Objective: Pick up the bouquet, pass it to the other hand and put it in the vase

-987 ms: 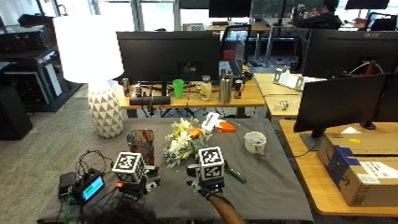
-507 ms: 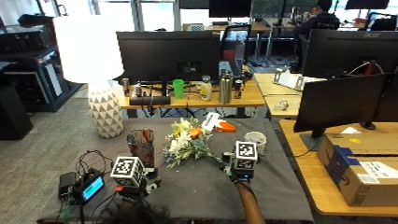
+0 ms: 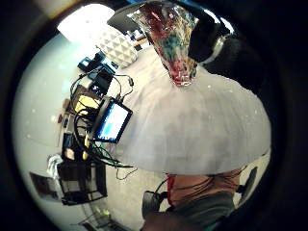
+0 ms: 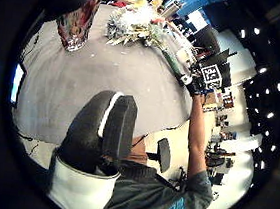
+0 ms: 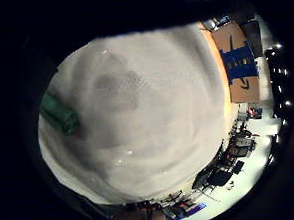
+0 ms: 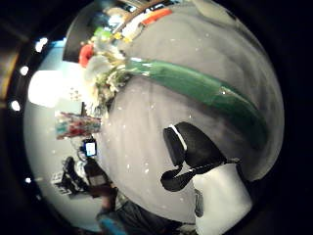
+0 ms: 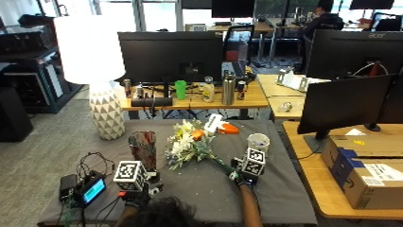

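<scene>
Nearest, at the worktop's (image 7: 189, 189) near left, the left hand (image 7: 135, 196) rests low beside the vase; its thumb shows relaxed in its own palm view and it holds nothing. To the right and slightly farther, the right hand (image 7: 242, 176) sits at the stem end of the bouquet (image 7: 192, 144). Its palm views show the green wrapped stem (image 6: 205, 90) lying on the grey cloth close under the palm, the thumb (image 6: 188, 147) near but apart from it, so the fingers look unclosed, though I cannot see them all.

The bouquet lies flat mid-worktop, blooms pointing far-left, stem running near-right toward the right hand. It is probably light, with soft, crushable flower heads and a smooth wrap that may slide; the stem just below the blooms seems the best place to grip. The patterned glass vase (image 7: 143, 149) stands upright just left of the blooms, fragile and likely easy to tip. A white cup (image 7: 258, 141) stands right of the bouquet.
</scene>
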A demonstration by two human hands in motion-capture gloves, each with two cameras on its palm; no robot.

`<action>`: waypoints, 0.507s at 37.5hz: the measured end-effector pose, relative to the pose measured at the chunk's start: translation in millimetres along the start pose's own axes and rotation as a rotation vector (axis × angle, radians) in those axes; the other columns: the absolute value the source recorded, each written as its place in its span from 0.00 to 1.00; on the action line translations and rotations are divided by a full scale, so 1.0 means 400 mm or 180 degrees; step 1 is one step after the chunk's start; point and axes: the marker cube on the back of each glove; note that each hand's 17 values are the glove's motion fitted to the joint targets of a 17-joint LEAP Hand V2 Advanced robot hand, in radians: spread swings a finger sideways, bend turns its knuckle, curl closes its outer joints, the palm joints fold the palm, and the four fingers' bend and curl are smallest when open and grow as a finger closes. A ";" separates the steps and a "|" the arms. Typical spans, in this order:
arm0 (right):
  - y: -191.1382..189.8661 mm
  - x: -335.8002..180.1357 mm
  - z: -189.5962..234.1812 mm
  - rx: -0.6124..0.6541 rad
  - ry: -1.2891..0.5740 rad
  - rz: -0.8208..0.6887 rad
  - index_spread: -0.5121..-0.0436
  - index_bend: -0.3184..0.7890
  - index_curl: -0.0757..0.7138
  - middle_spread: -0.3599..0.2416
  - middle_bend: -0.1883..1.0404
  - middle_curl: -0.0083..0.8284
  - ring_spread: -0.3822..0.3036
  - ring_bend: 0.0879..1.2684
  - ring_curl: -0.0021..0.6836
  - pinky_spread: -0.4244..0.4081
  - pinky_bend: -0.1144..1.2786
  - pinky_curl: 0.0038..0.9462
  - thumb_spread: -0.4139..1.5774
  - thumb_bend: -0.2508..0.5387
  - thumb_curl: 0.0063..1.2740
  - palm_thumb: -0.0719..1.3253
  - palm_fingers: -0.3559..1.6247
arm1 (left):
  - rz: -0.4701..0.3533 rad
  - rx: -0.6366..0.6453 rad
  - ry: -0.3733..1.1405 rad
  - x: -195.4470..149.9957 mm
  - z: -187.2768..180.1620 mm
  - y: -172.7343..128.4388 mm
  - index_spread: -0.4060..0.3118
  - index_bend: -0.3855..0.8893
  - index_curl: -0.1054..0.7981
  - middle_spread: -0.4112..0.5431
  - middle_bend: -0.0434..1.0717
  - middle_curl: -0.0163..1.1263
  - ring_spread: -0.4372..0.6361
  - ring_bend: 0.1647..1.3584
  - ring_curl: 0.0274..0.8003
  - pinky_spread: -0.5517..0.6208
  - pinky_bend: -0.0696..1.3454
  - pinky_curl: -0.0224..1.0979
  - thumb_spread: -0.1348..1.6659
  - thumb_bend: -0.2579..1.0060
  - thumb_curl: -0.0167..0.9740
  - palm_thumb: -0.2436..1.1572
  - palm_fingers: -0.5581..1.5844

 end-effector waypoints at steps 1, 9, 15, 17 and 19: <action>0.034 -0.008 -0.021 -0.0063 -0.0022 0.0034 0.46 0.36 0.24 0.86 0.28 0.31 0.97 0.16 0.32 0.93 0.66 0.39 0.75 0.29 0.22 0.46 0.10 | -0.0009 -0.0017 -0.0010 -0.002 0.002 0.001 0.40 0.40 0.45 0.41 0.20 0.30 0.45 0.31 0.40 0.71 0.25 0.35 0.69 0.19 0.27 0.30 0.52; 0.068 -0.040 0.013 -0.0503 -0.0393 0.0233 0.49 0.42 0.26 0.80 0.36 0.34 0.94 0.23 0.36 0.92 0.60 0.36 0.77 0.41 0.27 0.61 0.22 | -0.0101 -0.0122 -0.0024 -0.007 0.016 0.005 0.40 0.41 0.45 0.41 0.20 0.31 0.45 0.31 0.40 0.71 0.25 0.36 0.69 0.19 0.27 0.30 0.52; 0.038 -0.045 0.015 0.0063 -0.0143 0.0171 0.50 0.79 0.46 0.67 0.41 0.38 0.86 0.16 0.32 0.90 0.39 0.28 0.79 0.47 0.30 0.70 0.41 | -0.0106 -0.0169 0.0020 0.000 0.025 0.010 0.40 0.41 0.46 0.41 0.19 0.31 0.45 0.31 0.40 0.71 0.25 0.36 0.69 0.19 0.28 0.30 0.52; -0.010 -0.034 0.048 0.0305 0.0064 0.0185 0.53 0.84 0.48 0.62 0.40 0.38 0.81 0.17 0.33 0.89 0.37 0.27 0.78 0.48 0.31 0.72 0.49 | -0.0096 -0.0180 0.0020 0.002 0.029 0.010 0.40 0.41 0.46 0.41 0.19 0.31 0.45 0.31 0.40 0.71 0.25 0.36 0.69 0.19 0.28 0.30 0.52; -0.059 -0.027 0.084 0.0519 0.0212 0.0174 0.55 0.83 0.51 0.59 0.39 0.39 0.76 0.19 0.34 0.87 0.36 0.27 0.78 0.48 0.32 0.74 0.54 | -0.0097 -0.0172 0.0014 0.003 0.032 0.008 0.40 0.41 0.46 0.41 0.19 0.31 0.45 0.31 0.40 0.71 0.25 0.36 0.69 0.19 0.28 0.30 0.52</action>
